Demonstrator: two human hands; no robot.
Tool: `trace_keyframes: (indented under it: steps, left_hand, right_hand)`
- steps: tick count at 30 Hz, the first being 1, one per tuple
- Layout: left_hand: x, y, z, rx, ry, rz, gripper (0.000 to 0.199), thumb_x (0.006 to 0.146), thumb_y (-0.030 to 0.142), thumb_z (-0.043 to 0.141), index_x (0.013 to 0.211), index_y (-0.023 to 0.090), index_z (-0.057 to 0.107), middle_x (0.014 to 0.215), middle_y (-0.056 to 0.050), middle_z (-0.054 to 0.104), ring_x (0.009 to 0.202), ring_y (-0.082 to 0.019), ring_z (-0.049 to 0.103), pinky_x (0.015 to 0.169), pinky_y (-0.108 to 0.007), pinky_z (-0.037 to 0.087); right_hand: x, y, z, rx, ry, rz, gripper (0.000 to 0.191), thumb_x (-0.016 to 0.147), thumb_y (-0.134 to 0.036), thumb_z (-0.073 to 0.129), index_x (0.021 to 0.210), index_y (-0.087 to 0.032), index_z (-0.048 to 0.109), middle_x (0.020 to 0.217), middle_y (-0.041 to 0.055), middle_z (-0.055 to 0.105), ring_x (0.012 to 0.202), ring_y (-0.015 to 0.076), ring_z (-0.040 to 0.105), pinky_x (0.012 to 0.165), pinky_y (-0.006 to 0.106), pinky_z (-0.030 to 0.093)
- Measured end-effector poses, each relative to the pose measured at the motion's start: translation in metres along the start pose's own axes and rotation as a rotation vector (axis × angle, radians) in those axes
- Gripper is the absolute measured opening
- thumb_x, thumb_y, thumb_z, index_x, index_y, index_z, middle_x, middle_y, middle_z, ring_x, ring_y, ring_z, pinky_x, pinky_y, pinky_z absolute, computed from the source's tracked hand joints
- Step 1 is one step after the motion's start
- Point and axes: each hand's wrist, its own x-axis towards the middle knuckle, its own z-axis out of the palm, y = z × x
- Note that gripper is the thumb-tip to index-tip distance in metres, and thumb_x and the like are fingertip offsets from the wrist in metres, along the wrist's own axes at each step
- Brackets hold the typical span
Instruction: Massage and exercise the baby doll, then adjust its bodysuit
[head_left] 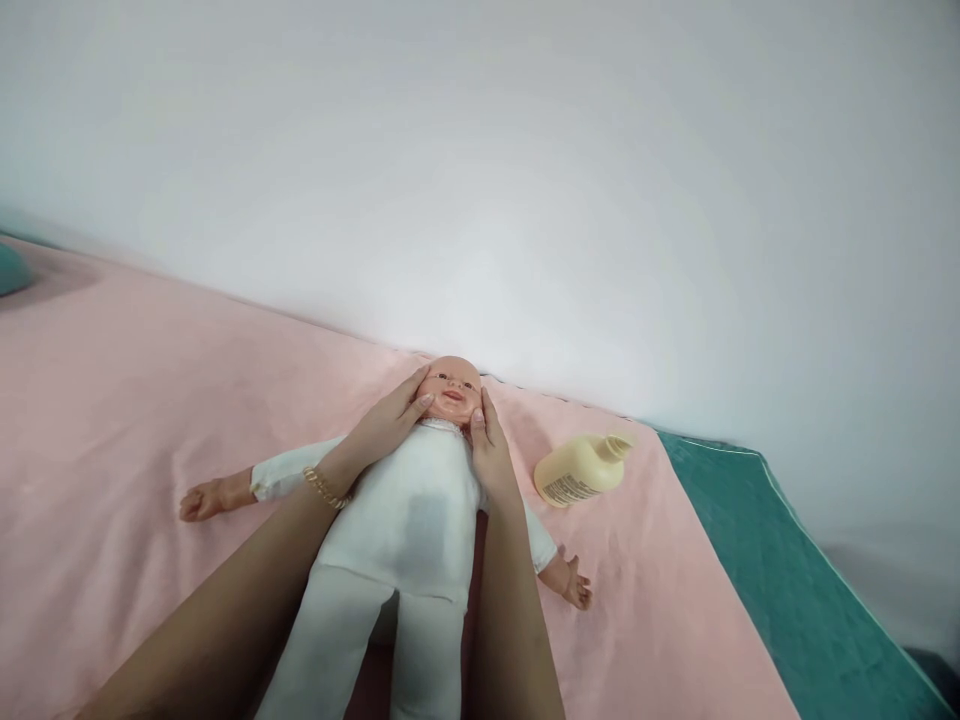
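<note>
A baby doll (367,525) lies face up, with a soft white cloth body and a plastic head and hands. Its arms are spread out to both sides. My left hand (391,416) cups one side of the doll's head, its thumb along the cheek. On the opposite side, my right hand (491,448) rests against the other cheek, thumb near the jaw. The head is held between both palms. A greyish rectangular patch shows on the doll's belly. A gold-coloured bracelet (325,488) circles my left wrist.
A pale yellow bottle (574,472) with a spout-like top and printed text stands right of the doll. Pink cloth (150,400) lies under everything, over a green sheet (795,560) at the right. A white wall rises behind. A teal object (11,270) is cut off at the left edge.
</note>
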Motion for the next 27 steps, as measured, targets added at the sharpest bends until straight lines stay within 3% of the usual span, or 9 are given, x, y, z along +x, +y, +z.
trace_keyframes:
  steps: [6, 12, 16, 23, 27]
  left_hand:
    - [-0.001, -0.001, 0.001, 0.015, 0.032, -0.049, 0.069, 0.099, 0.059, 0.028, 0.157, 0.022, 0.026, 0.161, -0.005, 0.03, 0.149, -0.026, 0.029, 0.121, -0.041, 0.024]
    - [-0.002, 0.005, 0.002, -0.042, 0.009, -0.013, 0.078, 0.09, 0.058, 0.053, 0.155, 0.024, 0.029, 0.157, -0.007, 0.04, 0.143, -0.03, 0.039, 0.116, -0.041, 0.035]
    - [-0.002, 0.003, 0.004, -0.021, 0.032, -0.038, 0.083, 0.087, 0.056, 0.058, 0.156, 0.022, 0.028, 0.155, -0.01, 0.041, 0.141, -0.032, 0.042, 0.114, -0.044, 0.037]
    - [-0.001, 0.001, 0.006, -0.011, 0.051, -0.065, 0.081, 0.088, 0.057, 0.056, 0.156, 0.023, 0.028, 0.156, -0.011, 0.04, 0.141, -0.032, 0.041, 0.113, -0.046, 0.037]
    - [-0.002, 0.003, 0.005, 0.025, 0.059, -0.079, 0.076, 0.09, 0.055, 0.053, 0.155, 0.025, 0.029, 0.157, -0.008, 0.04, 0.143, -0.031, 0.038, 0.118, -0.045, 0.031]
  right_hand:
    - [-0.001, -0.008, 0.0, -0.037, 0.026, 0.037, 0.077, 0.092, -0.067, 0.043, 0.155, -0.025, 0.029, 0.16, 0.0033, 0.035, 0.148, 0.0219, 0.034, 0.123, 0.043, 0.028]
    - [-0.004, -0.013, 0.004, -0.05, 0.016, 0.055, 0.088, 0.086, -0.063, 0.059, 0.156, -0.023, 0.023, 0.159, 0.0083, 0.038, 0.144, 0.0251, 0.041, 0.119, 0.044, 0.035]
    - [-0.003, -0.009, 0.008, -0.047, 0.031, 0.038, 0.093, 0.083, -0.06, 0.065, 0.156, -0.024, 0.021, 0.157, 0.0099, 0.04, 0.141, 0.0265, 0.045, 0.117, 0.045, 0.039]
    - [-0.004, -0.009, 0.008, -0.086, 0.049, 0.048, 0.09, 0.085, -0.062, 0.062, 0.156, -0.024, 0.022, 0.158, 0.0085, 0.039, 0.141, 0.0261, 0.045, 0.117, 0.043, 0.039]
    - [-0.003, -0.01, 0.005, -0.11, 0.041, 0.031, 0.083, 0.089, -0.062, 0.055, 0.156, -0.024, 0.025, 0.158, 0.0074, 0.039, 0.145, 0.0249, 0.04, 0.12, 0.044, 0.033]
